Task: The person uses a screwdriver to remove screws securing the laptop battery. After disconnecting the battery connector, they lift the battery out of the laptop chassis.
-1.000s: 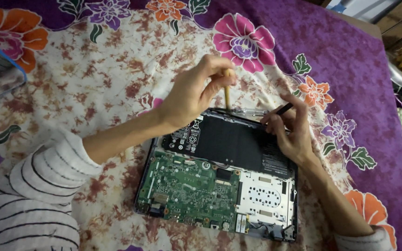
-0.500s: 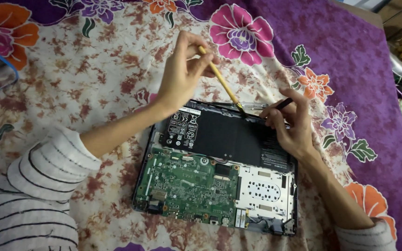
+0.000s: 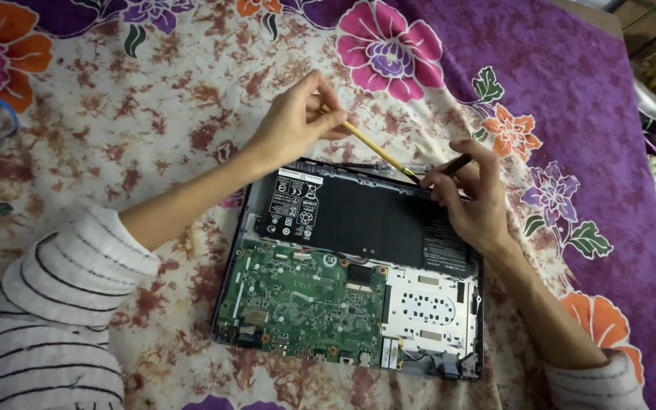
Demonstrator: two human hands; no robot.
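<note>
The left hand (image 3: 294, 121) has lowered its pinched yellow stick (image 3: 377, 150), long axis now slanting down-right to the battery's (image 3: 366, 220) top edge, where the nearer right hand (image 3: 472, 201) grips a black tool (image 3: 455, 165).

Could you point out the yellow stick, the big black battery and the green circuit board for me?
yellow stick (image 3: 370, 146): head view, middle of its shaft, below the left hand (image 3: 294, 121).
black battery (image 3: 373, 220): head view, centre of its flat top.
green circuit board (image 3: 305, 296): head view, middle of the board.
</note>
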